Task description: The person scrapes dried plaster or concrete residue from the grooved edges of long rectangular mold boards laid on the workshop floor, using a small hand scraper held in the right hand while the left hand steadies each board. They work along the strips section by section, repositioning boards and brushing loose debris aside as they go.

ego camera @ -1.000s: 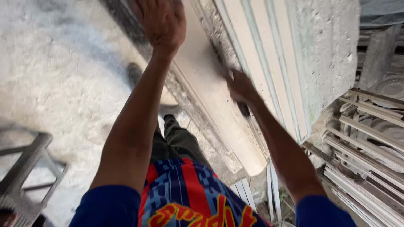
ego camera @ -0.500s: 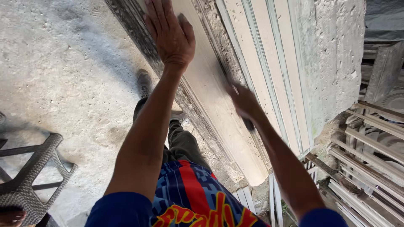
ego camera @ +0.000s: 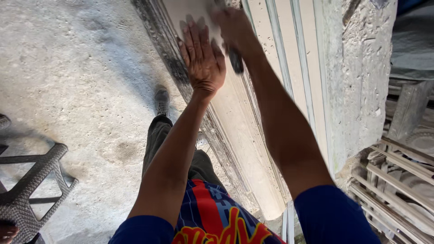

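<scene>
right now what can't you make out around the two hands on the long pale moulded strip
- Dark-handled tool in the right hand: head view, working end hidden by the hand, motion-blurred.
- Long pale moulded strip: far end cut off by the top edge.
- Surface under the flat left hand: covered by the palm.
- Grey woven plastic chair: cut off at left.

You had two hands up there: one left hand point(ego camera: 202, 58) flat on one long plaster moulding point(ego camera: 246, 135), one right hand point(ego camera: 233, 27) around one dark tool handle point(ego camera: 236, 61). Beside it stood roughly three pale strips point(ego camera: 282, 68) against one rough concrete pillar point(ego camera: 361, 77). Below, you had one shoe point(ego camera: 162, 100) showing and one grey woven chair point(ego camera: 27, 190).
</scene>
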